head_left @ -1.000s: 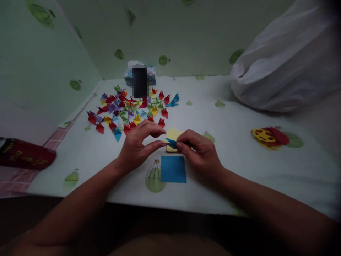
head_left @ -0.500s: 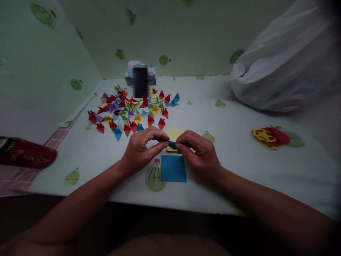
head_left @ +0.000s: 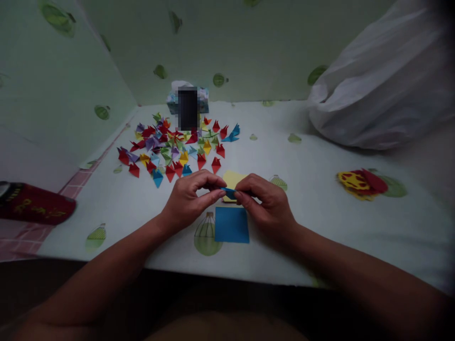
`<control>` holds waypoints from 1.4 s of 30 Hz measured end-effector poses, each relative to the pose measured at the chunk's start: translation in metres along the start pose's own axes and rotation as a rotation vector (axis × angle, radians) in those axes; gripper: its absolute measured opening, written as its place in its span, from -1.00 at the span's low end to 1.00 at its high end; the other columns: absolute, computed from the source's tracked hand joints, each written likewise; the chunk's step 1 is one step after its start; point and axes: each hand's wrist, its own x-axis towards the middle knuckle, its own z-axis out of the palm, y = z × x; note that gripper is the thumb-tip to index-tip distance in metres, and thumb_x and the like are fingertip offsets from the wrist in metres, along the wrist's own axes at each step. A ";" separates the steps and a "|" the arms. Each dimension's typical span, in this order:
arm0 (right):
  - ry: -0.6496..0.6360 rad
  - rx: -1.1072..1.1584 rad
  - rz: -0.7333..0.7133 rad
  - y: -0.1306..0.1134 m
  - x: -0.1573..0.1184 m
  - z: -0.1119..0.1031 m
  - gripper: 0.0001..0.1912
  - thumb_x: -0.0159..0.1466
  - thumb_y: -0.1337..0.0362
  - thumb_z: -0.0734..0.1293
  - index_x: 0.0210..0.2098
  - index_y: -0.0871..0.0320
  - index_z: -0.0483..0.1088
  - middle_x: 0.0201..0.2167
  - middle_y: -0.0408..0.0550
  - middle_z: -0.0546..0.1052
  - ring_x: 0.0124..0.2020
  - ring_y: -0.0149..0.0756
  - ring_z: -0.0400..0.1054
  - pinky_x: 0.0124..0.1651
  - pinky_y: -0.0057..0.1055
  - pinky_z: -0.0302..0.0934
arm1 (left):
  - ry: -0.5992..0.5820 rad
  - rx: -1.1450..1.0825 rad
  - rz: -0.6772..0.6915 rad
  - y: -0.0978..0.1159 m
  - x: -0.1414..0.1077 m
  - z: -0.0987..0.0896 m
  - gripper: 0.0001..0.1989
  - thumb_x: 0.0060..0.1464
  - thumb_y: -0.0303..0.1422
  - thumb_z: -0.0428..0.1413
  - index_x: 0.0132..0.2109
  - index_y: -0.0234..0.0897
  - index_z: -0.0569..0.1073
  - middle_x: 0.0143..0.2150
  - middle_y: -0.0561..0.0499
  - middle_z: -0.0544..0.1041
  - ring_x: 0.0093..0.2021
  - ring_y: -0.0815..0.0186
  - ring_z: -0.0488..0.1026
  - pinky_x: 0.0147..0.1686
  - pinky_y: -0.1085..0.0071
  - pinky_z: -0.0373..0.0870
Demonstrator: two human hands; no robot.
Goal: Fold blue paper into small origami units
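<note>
A small folded piece of blue paper (head_left: 229,192) is pinched between my two hands, above the middle of the table. My left hand (head_left: 192,195) grips its left end between thumb and fingertips. At the right end, my right hand (head_left: 266,201) holds it the same way, partly hiding it. Directly below lies a flat blue paper square (head_left: 232,225). Behind the fingers rests a yellow paper square (head_left: 233,178), partly covered by my hands. Many small folded paper birds (head_left: 170,147) in red, yellow, green, purple and blue spread out beyond my left hand.
A tissue box (head_left: 204,99) stands at the back, with a dark, pixelated object (head_left: 188,109) before it. At the far right bulges a white plastic bag (head_left: 377,90). Red and yellow cut-outs (head_left: 359,182) lie on the right. A red can (head_left: 39,203) lies at the left edge.
Almost nothing differs. Both hands keep their pinch on the blue paper, which seems tilted very slightly; the view has shifted a tiny bit.
</note>
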 end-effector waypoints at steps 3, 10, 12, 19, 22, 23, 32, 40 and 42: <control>-0.002 -0.001 -0.004 0.000 0.000 0.000 -0.86 0.34 0.43 0.29 -0.36 0.13 0.38 -0.42 -0.11 0.43 -0.36 -0.34 0.33 -0.29 -0.36 0.21 | -0.010 -0.019 -0.030 0.000 0.000 0.000 -0.93 0.09 -0.49 0.27 -0.25 -0.31 0.54 -0.33 0.01 0.58 -0.35 0.40 0.48 -0.35 0.50 0.42; -0.024 0.004 -0.012 0.002 0.000 0.000 -0.86 0.34 0.45 0.30 -0.35 0.15 0.38 -0.42 -0.11 0.43 -0.36 -0.34 0.31 -0.28 -0.36 0.20 | -0.072 -0.041 -0.039 -0.001 0.001 -0.002 -0.94 0.12 -0.46 0.25 -0.24 -0.32 0.52 -0.33 0.02 0.52 -0.35 0.39 0.45 -0.34 0.47 0.38; -0.028 0.013 -0.015 0.002 0.000 0.000 -0.86 0.34 0.45 0.30 -0.35 0.16 0.39 -0.42 -0.10 0.43 -0.36 -0.34 0.31 -0.28 -0.37 0.20 | -0.082 -0.045 -0.040 -0.002 0.001 -0.003 -0.94 0.12 -0.46 0.25 -0.24 -0.32 0.52 -0.34 0.02 0.52 -0.36 0.40 0.44 -0.35 0.47 0.37; -0.034 0.025 -0.008 0.002 0.000 0.000 -0.87 0.34 0.46 0.30 -0.35 0.18 0.40 -0.42 -0.10 0.43 -0.37 -0.35 0.31 -0.29 -0.38 0.19 | -0.075 -0.019 -0.025 -0.002 0.002 -0.004 -0.95 0.12 -0.47 0.25 -0.29 -0.31 0.51 -0.37 0.03 0.52 -0.39 0.40 0.43 -0.38 0.48 0.35; -0.037 0.022 0.007 0.002 0.000 0.000 -0.86 0.34 0.45 0.30 -0.36 0.18 0.40 -0.42 -0.11 0.43 -0.37 -0.36 0.31 -0.29 -0.38 0.19 | -0.061 0.008 0.022 -0.002 0.001 -0.003 -0.95 0.13 -0.46 0.25 -0.29 -0.30 0.52 -0.37 0.02 0.54 -0.37 0.39 0.45 -0.36 0.46 0.37; -0.037 0.022 0.019 0.001 0.000 0.000 -0.86 0.34 0.45 0.30 -0.36 0.18 0.40 -0.43 -0.11 0.43 -0.37 -0.36 0.31 -0.29 -0.38 0.19 | -0.054 0.016 0.044 -0.002 0.001 -0.003 -0.95 0.14 -0.45 0.25 -0.29 -0.30 0.52 -0.37 0.02 0.54 -0.37 0.38 0.46 -0.35 0.46 0.37; -0.062 0.075 0.105 0.000 0.000 -0.001 -0.85 0.33 0.42 0.31 -0.39 0.17 0.40 -0.46 -0.15 0.43 -0.40 -0.40 0.32 -0.31 -0.41 0.19 | -0.094 -0.023 -0.042 0.000 0.003 -0.006 -0.92 0.15 -0.47 0.21 -0.33 -0.31 0.51 -0.38 0.03 0.53 -0.38 0.40 0.44 -0.36 0.47 0.35; -0.016 0.043 0.090 -0.001 -0.001 -0.001 -0.86 0.33 0.41 0.30 -0.38 0.15 0.39 -0.43 -0.12 0.44 -0.38 -0.36 0.33 -0.32 -0.37 0.20 | -0.034 -0.323 -0.274 -0.006 0.003 -0.005 -0.77 0.07 -0.31 0.29 -0.12 -0.27 0.56 -0.25 -0.02 0.57 -0.25 0.32 0.51 -0.24 0.42 0.47; -0.013 0.032 0.049 -0.001 -0.002 0.000 -0.85 0.34 0.41 0.29 -0.38 0.14 0.38 -0.44 -0.12 0.43 -0.38 -0.36 0.32 -0.32 -0.37 0.20 | -0.034 -0.326 -0.268 -0.005 0.001 -0.002 -0.72 -0.01 -0.33 0.34 -0.11 -0.27 0.57 -0.23 -0.02 0.58 -0.24 0.31 0.52 -0.23 0.41 0.48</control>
